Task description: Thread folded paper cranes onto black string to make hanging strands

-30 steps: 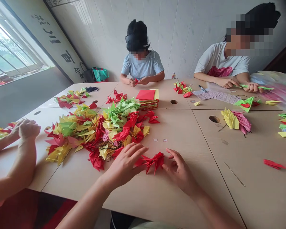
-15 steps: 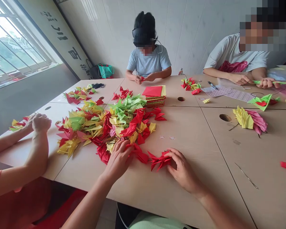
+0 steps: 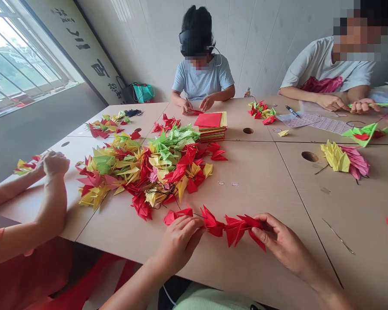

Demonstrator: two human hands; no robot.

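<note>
A string of red folded paper cranes (image 3: pixel 235 230) stretches between my two hands, just above the table near its front edge. My right hand (image 3: pixel 276 239) pinches the string's right end between thumb and fingers. At the left part my left hand (image 3: pixel 183 239) is closed on the string, beside a short gap where dark thread shows. One more red folded piece (image 3: pixel 177 215) lies just beyond my left fingers. Behind it spreads a large pile of folded paper cranes (image 3: pixel 126 170) in red, yellow, green and pink, with black cord among them.
A stack of square coloured paper (image 3: pixel 210 127) stands behind the pile. Yellow and pink strung cranes (image 3: pixel 336 157) and a thin needle-like piece (image 3: pixel 339 237) lie at right. A person's clasped hands (image 3: pixel 54 163) rest at left; two people sit across the table.
My hands have drawn the red crane string away from the pile, toward me and to the right. The person opposite has lowered their hands to the table.
</note>
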